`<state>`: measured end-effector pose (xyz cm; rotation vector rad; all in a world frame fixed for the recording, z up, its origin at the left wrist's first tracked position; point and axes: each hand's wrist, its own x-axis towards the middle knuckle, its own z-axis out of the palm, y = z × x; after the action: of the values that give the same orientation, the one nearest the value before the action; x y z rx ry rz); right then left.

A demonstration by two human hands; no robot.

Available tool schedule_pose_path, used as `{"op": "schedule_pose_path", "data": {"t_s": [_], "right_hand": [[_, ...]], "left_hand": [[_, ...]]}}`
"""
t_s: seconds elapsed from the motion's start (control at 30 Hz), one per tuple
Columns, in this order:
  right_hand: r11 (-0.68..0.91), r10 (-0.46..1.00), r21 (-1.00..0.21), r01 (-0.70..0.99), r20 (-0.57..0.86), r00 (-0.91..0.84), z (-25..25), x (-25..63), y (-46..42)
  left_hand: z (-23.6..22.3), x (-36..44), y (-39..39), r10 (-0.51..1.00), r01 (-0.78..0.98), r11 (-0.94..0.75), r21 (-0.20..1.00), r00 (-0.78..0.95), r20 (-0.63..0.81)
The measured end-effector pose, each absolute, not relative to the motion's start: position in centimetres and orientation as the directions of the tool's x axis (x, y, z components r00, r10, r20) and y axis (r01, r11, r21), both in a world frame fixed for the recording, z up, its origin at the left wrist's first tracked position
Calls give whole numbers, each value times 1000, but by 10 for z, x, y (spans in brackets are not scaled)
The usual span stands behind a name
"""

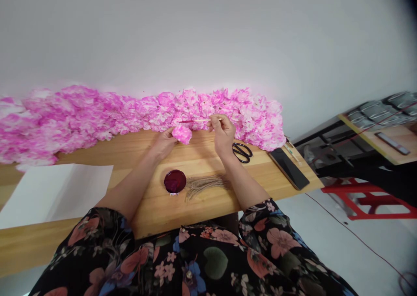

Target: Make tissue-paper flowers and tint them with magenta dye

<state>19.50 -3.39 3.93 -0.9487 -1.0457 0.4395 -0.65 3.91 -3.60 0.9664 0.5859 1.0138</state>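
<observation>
My left hand (165, 142) holds a pink paper flower (182, 134) just above the wooden table (208, 196). My right hand (221, 130) pinches a thin brush (195, 121) whose dark red tip points left, over the flower. Nearer to me sits a small dish of dark red dye (175, 181), with a bundle of brown twine strands (205, 184) to its right. A long heap of pink and white paper flowers (130, 111) runs along the wall behind my hands.
Black scissors (242, 151) lie right of my right hand, then a dark phone (288, 168) near the table's right end. White paper sheets (55, 191) lie at the left. A red stool (368, 199) and a second bench (378, 133) stand to the right.
</observation>
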Motion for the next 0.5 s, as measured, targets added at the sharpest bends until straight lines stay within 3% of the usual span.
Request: {"op": "schedule_pose_path", "data": {"t_s": [0.23, 0.5], "right_hand": [[529, 711, -835, 153, 534, 458, 39, 196, -35], [508, 691, -846, 160, 511, 511, 39, 194, -33]], "left_hand": [[-28, -3, 34, 909, -472, 207, 857, 416, 9], [-24, -2, 33, 914, -390, 194, 900, 406, -22]]}}
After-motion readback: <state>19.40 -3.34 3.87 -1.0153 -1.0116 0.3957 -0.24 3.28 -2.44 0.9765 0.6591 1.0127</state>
